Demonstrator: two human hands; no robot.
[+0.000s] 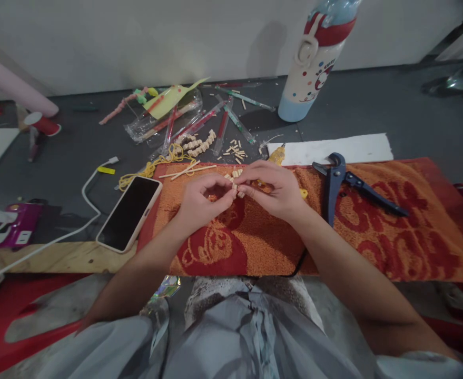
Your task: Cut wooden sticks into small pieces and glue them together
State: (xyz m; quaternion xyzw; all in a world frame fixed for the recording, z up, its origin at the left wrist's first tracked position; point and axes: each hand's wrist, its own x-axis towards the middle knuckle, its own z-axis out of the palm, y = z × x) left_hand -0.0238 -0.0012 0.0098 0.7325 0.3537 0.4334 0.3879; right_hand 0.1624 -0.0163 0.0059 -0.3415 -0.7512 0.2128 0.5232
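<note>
Over an orange and red towel (271,237), my left hand (207,197) and my right hand (274,187) meet at the fingertips. Between them they pinch a small cluster of pale wooden pieces (235,181), partly covered by the fingers. Behind my right hand a yellow tool (277,155) with a pointed tip is partly hidden. Two thin wooden sticks (186,171) lie at the towel's back edge, left of the hands. Past the fingers, short cut wooden bits (237,151) are scattered on the dark table. Strung pale pieces (203,145) rest beside a tangle of yellow cord (148,169).
Right of my hands lies a blue-handled cutter (336,181). A white strip (334,150) and a tall bottle (312,68) stand farther back. Wrapped sticks (195,123) fill the back middle. At left are a phone (129,213), a white cable (87,197) and a red thread spool (45,125).
</note>
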